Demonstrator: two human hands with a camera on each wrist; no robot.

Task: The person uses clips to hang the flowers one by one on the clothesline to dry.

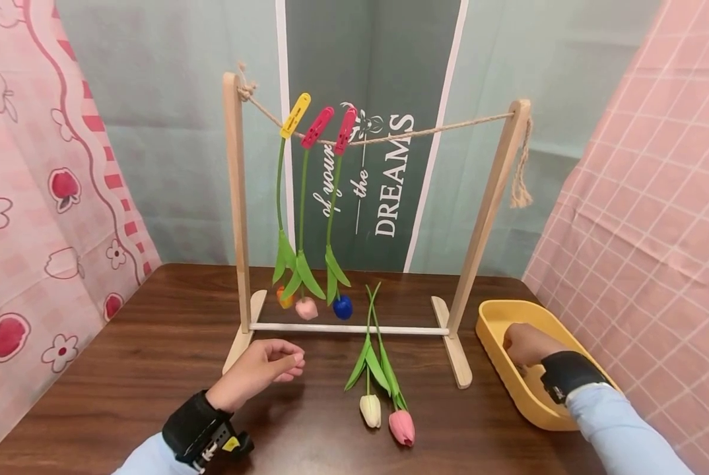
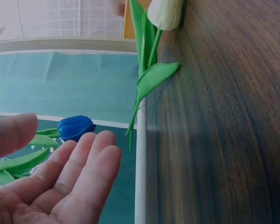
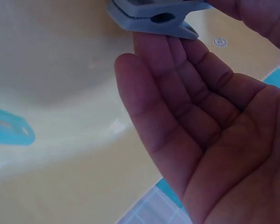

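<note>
Inside the yellow tray (image 1: 517, 389), my right hand (image 1: 529, 346) holds a grey clothespin (image 3: 156, 16) between thumb and fingers, as the right wrist view shows. A light blue clothespin (image 3: 9, 128) lies in the tray nearby. My left hand (image 1: 265, 369) hovers over the table before the rack, its fingers loosely bent around nothing. Three tulips hang head down from the rope (image 1: 438, 130): an orange one (image 1: 284, 297) by a yellow clothespin (image 1: 296, 116), a pale pink one (image 1: 306, 308) and a blue one (image 1: 342, 307) by red clothespins (image 1: 317, 128).
A white tulip (image 1: 370, 411) and a pink tulip (image 1: 402, 427) lie with crossed stems on the dark wooden table (image 1: 135, 369). The wooden rack has a left post (image 1: 236, 198), a right post (image 1: 490, 211) and a low white bar (image 1: 402, 330).
</note>
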